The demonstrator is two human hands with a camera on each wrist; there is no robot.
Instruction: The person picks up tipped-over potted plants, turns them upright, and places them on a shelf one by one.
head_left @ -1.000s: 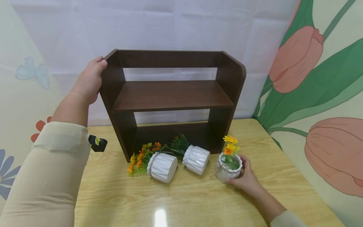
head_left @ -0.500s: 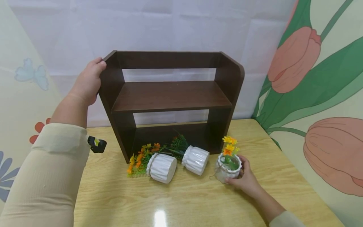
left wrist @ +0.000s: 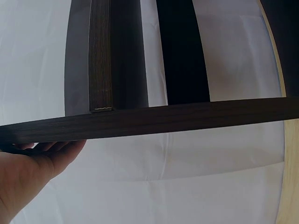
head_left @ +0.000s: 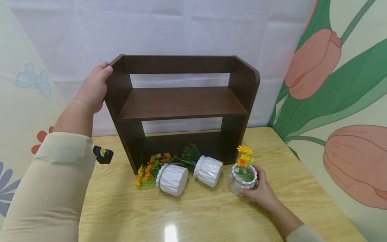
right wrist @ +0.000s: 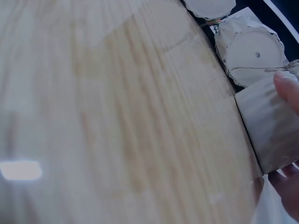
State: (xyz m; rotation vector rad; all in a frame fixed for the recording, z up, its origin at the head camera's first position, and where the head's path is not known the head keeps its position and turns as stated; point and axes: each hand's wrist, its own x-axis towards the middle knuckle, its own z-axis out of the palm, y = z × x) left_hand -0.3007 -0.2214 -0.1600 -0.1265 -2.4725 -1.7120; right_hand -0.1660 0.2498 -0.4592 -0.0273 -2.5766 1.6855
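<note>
My left hand [head_left: 93, 88] grips the upper left side of a dark brown two-tier shelf [head_left: 182, 102]; in the left wrist view, the fingers [left wrist: 63, 153] lie along the side panel [left wrist: 187, 119]. At the shelf's front right corner, my right hand [head_left: 264, 193] holds an upright white ribbed flowerpot [head_left: 237, 188] with yellow and orange artificial flowers [head_left: 243, 160]. Thumb and fingers reach around its right side. Closer in, the right wrist view shows this pot [right wrist: 266, 123] between thumb and fingers.
Two more white pots lie tipped before the shelf: one with orange flowers [head_left: 173, 178], another with green foliage [head_left: 208, 170]. Their plants point toward the lower tier. Beneath is a wood-grain table [head_left: 205, 215]. A white cloth [head_left: 193, 27] hangs behind, and a tulip-painted wall [head_left: 356, 111] stands at right.
The whole scene shifts very slightly within the head view. Both hands keep their places on the shelf and flowerpot.
</note>
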